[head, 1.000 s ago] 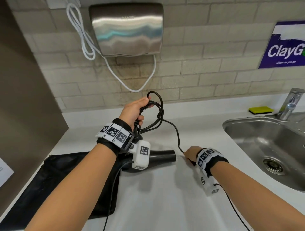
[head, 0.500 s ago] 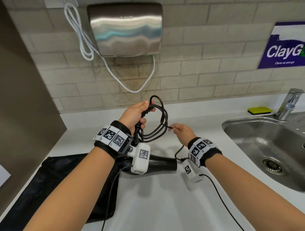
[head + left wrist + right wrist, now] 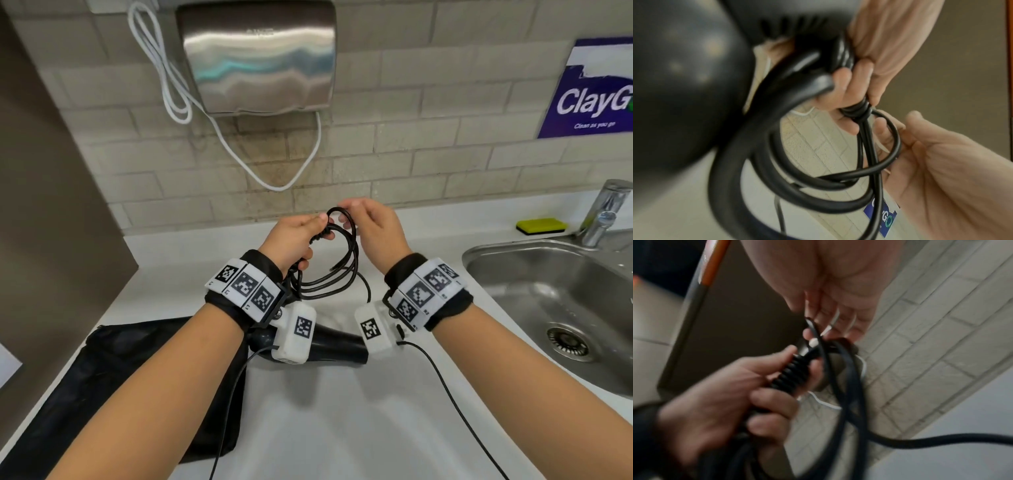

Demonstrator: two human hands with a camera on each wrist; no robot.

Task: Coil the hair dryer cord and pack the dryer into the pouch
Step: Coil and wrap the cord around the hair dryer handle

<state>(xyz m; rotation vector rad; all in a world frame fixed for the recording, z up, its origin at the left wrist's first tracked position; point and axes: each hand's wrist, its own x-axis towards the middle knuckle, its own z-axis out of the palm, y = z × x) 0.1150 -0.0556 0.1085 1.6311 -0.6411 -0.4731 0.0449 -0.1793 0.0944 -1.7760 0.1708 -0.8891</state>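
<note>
My left hand (image 3: 301,236) grips the ribbed end of the black hair dryer's handle together with several loops of its black cord (image 3: 346,270). The dryer's barrel (image 3: 335,346) shows below my wrists, over the white counter. My right hand (image 3: 359,219) is right beside the left and pinches the top of a cord loop. In the left wrist view the dryer body (image 3: 684,81) fills the left side and the cord (image 3: 838,183) hangs in loops. The right wrist view shows the ribbed sleeve (image 3: 789,374) in my left fist. The black pouch (image 3: 137,359) lies flat at the left.
A steel sink (image 3: 496,253) with a tap (image 3: 606,209) and a yellow sponge (image 3: 541,225) is at the right. A wall hand dryer (image 3: 257,58) with a white cable (image 3: 164,78) hangs ahead. A brown panel (image 3: 51,171) bounds the left.
My right hand has risen from the counter, carrying the cord up to my left hand and forming another loop. The left hand kept its grip.
</note>
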